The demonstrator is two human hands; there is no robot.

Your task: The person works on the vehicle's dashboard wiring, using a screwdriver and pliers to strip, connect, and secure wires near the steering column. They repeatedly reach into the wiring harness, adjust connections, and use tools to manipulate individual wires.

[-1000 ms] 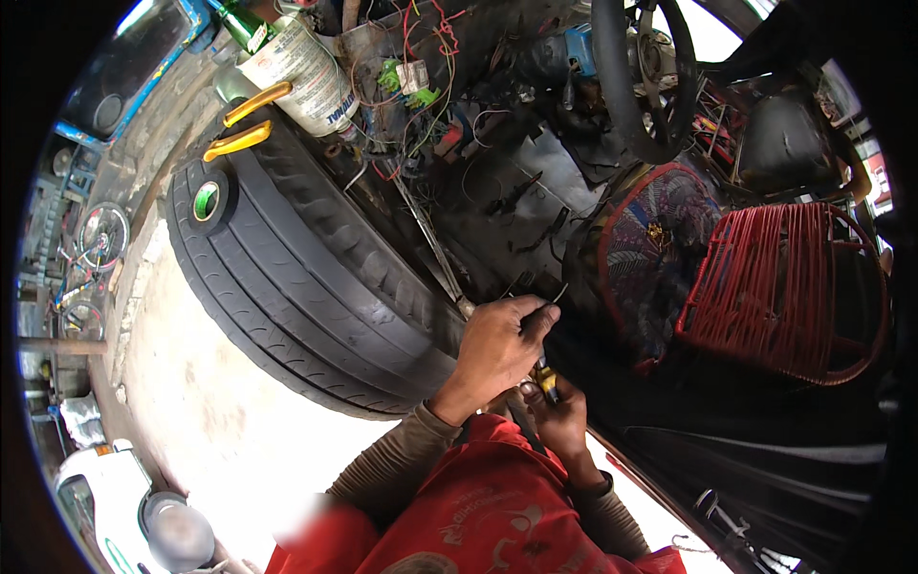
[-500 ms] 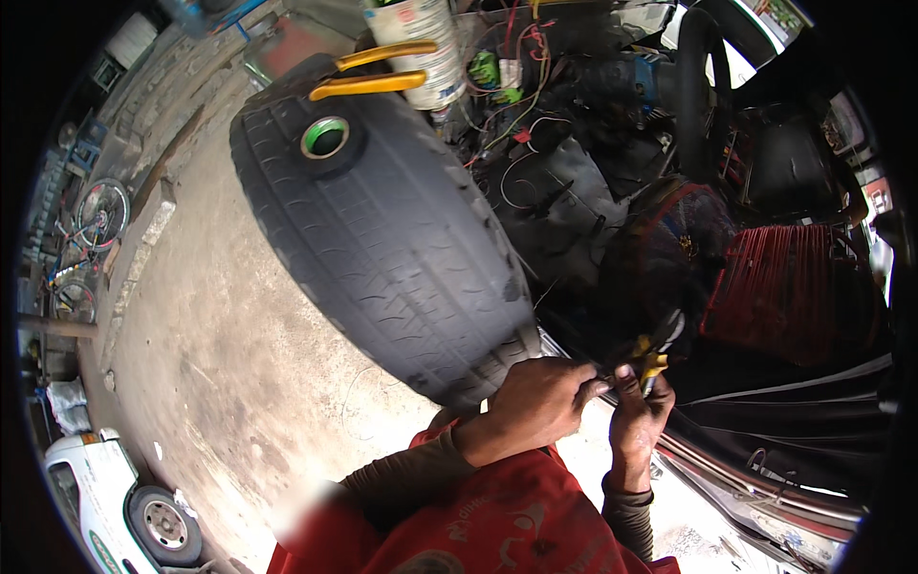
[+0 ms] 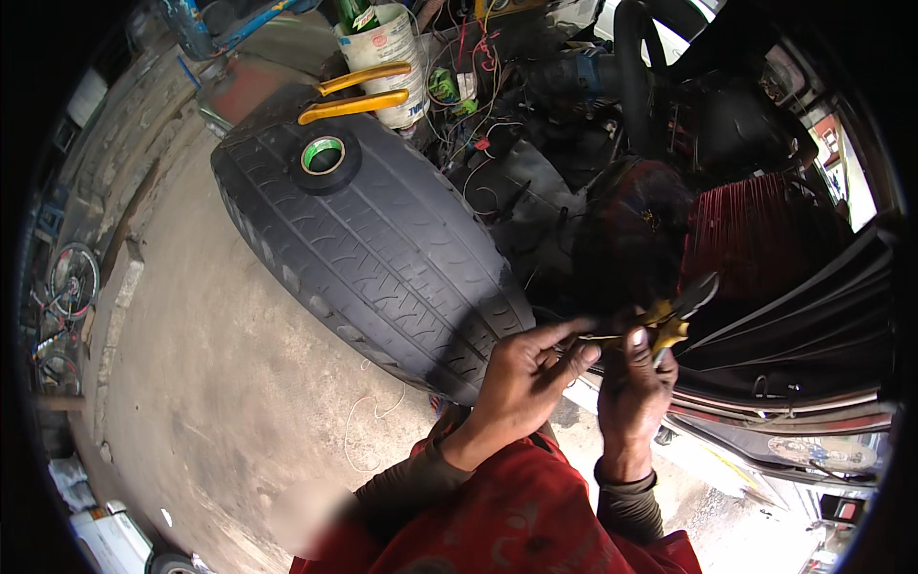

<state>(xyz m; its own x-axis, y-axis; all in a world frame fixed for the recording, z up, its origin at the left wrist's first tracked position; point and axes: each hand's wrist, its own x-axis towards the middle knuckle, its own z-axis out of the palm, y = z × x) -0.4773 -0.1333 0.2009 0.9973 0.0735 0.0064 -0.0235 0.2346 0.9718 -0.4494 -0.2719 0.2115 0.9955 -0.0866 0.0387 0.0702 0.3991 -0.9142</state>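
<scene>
My right hand (image 3: 633,407) grips a pair of yellow-handled pliers (image 3: 672,323), their metal jaws pointing up and away to the right. Close beside it, my left hand (image 3: 521,387) pinches a thin yellowish wire (image 3: 601,337) between thumb and forefinger. The wire runs across to my right hand, where its far end is hidden by the fingers. Both hands are in front of the near end of a large black tire (image 3: 382,239). A roll of black tape (image 3: 323,156) with a green core lies on the tread, near a tool with two yellow handles (image 3: 354,105).
Behind the tire stands a white bucket (image 3: 387,57) holding a green bottle (image 3: 356,14). Loose coloured wires (image 3: 483,143) hang in the open vehicle at right, with a steering wheel (image 3: 633,72) and red seat (image 3: 736,225). Bicycles (image 3: 75,280) stand far left.
The view has shifted, so the tire and bucket sit differently. My left hand's fingers have opened out somewhat and the wire now shows. The pliers have turned slightly, jaws further right.
</scene>
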